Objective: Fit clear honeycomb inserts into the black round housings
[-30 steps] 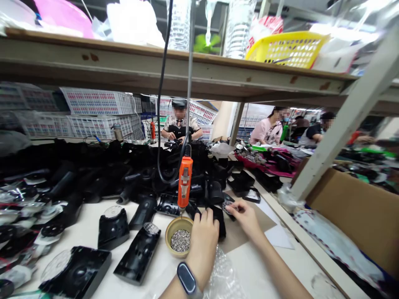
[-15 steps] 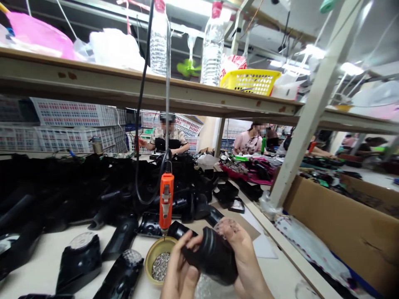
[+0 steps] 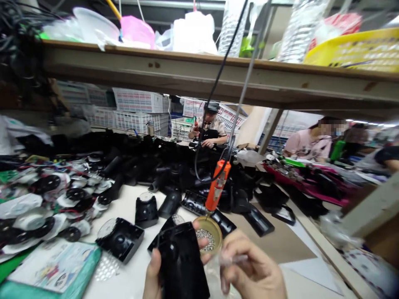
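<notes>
My left hand [image 3: 154, 270] is wrapped round a black plastic housing [image 3: 183, 265], its shiny hollow side turned up. To the right, my right hand [image 3: 252, 265] pinches a small clear plastic piece [image 3: 233, 261], blurred and partly hidden by the fingers. Just beyond the hands stands a yellowish bowl [image 3: 218, 232] of small metal screws [image 3: 205, 240]. An orange electric screwdriver [image 3: 218, 187] hangs tilted over the bowl, its tip at the rim. Black housings with clear round dotted covers, one of them a near housing [image 3: 120, 238], lie on the table to the left.
A heap of black housings [image 3: 140, 166] spreads across the back. Fan motors with wires [image 3: 75, 193] pile up at left, behind a picture-printed packet [image 3: 56, 265]. Brown cardboard [image 3: 274, 241] lies at right. A shelf [image 3: 187, 70] crosses overhead; co-workers sit beyond.
The view has swung left, bringing the motors and packet into sight. My hands have parted: the housing is in the left hand alone, now hollow side up, and the right holds the clear piece.
</notes>
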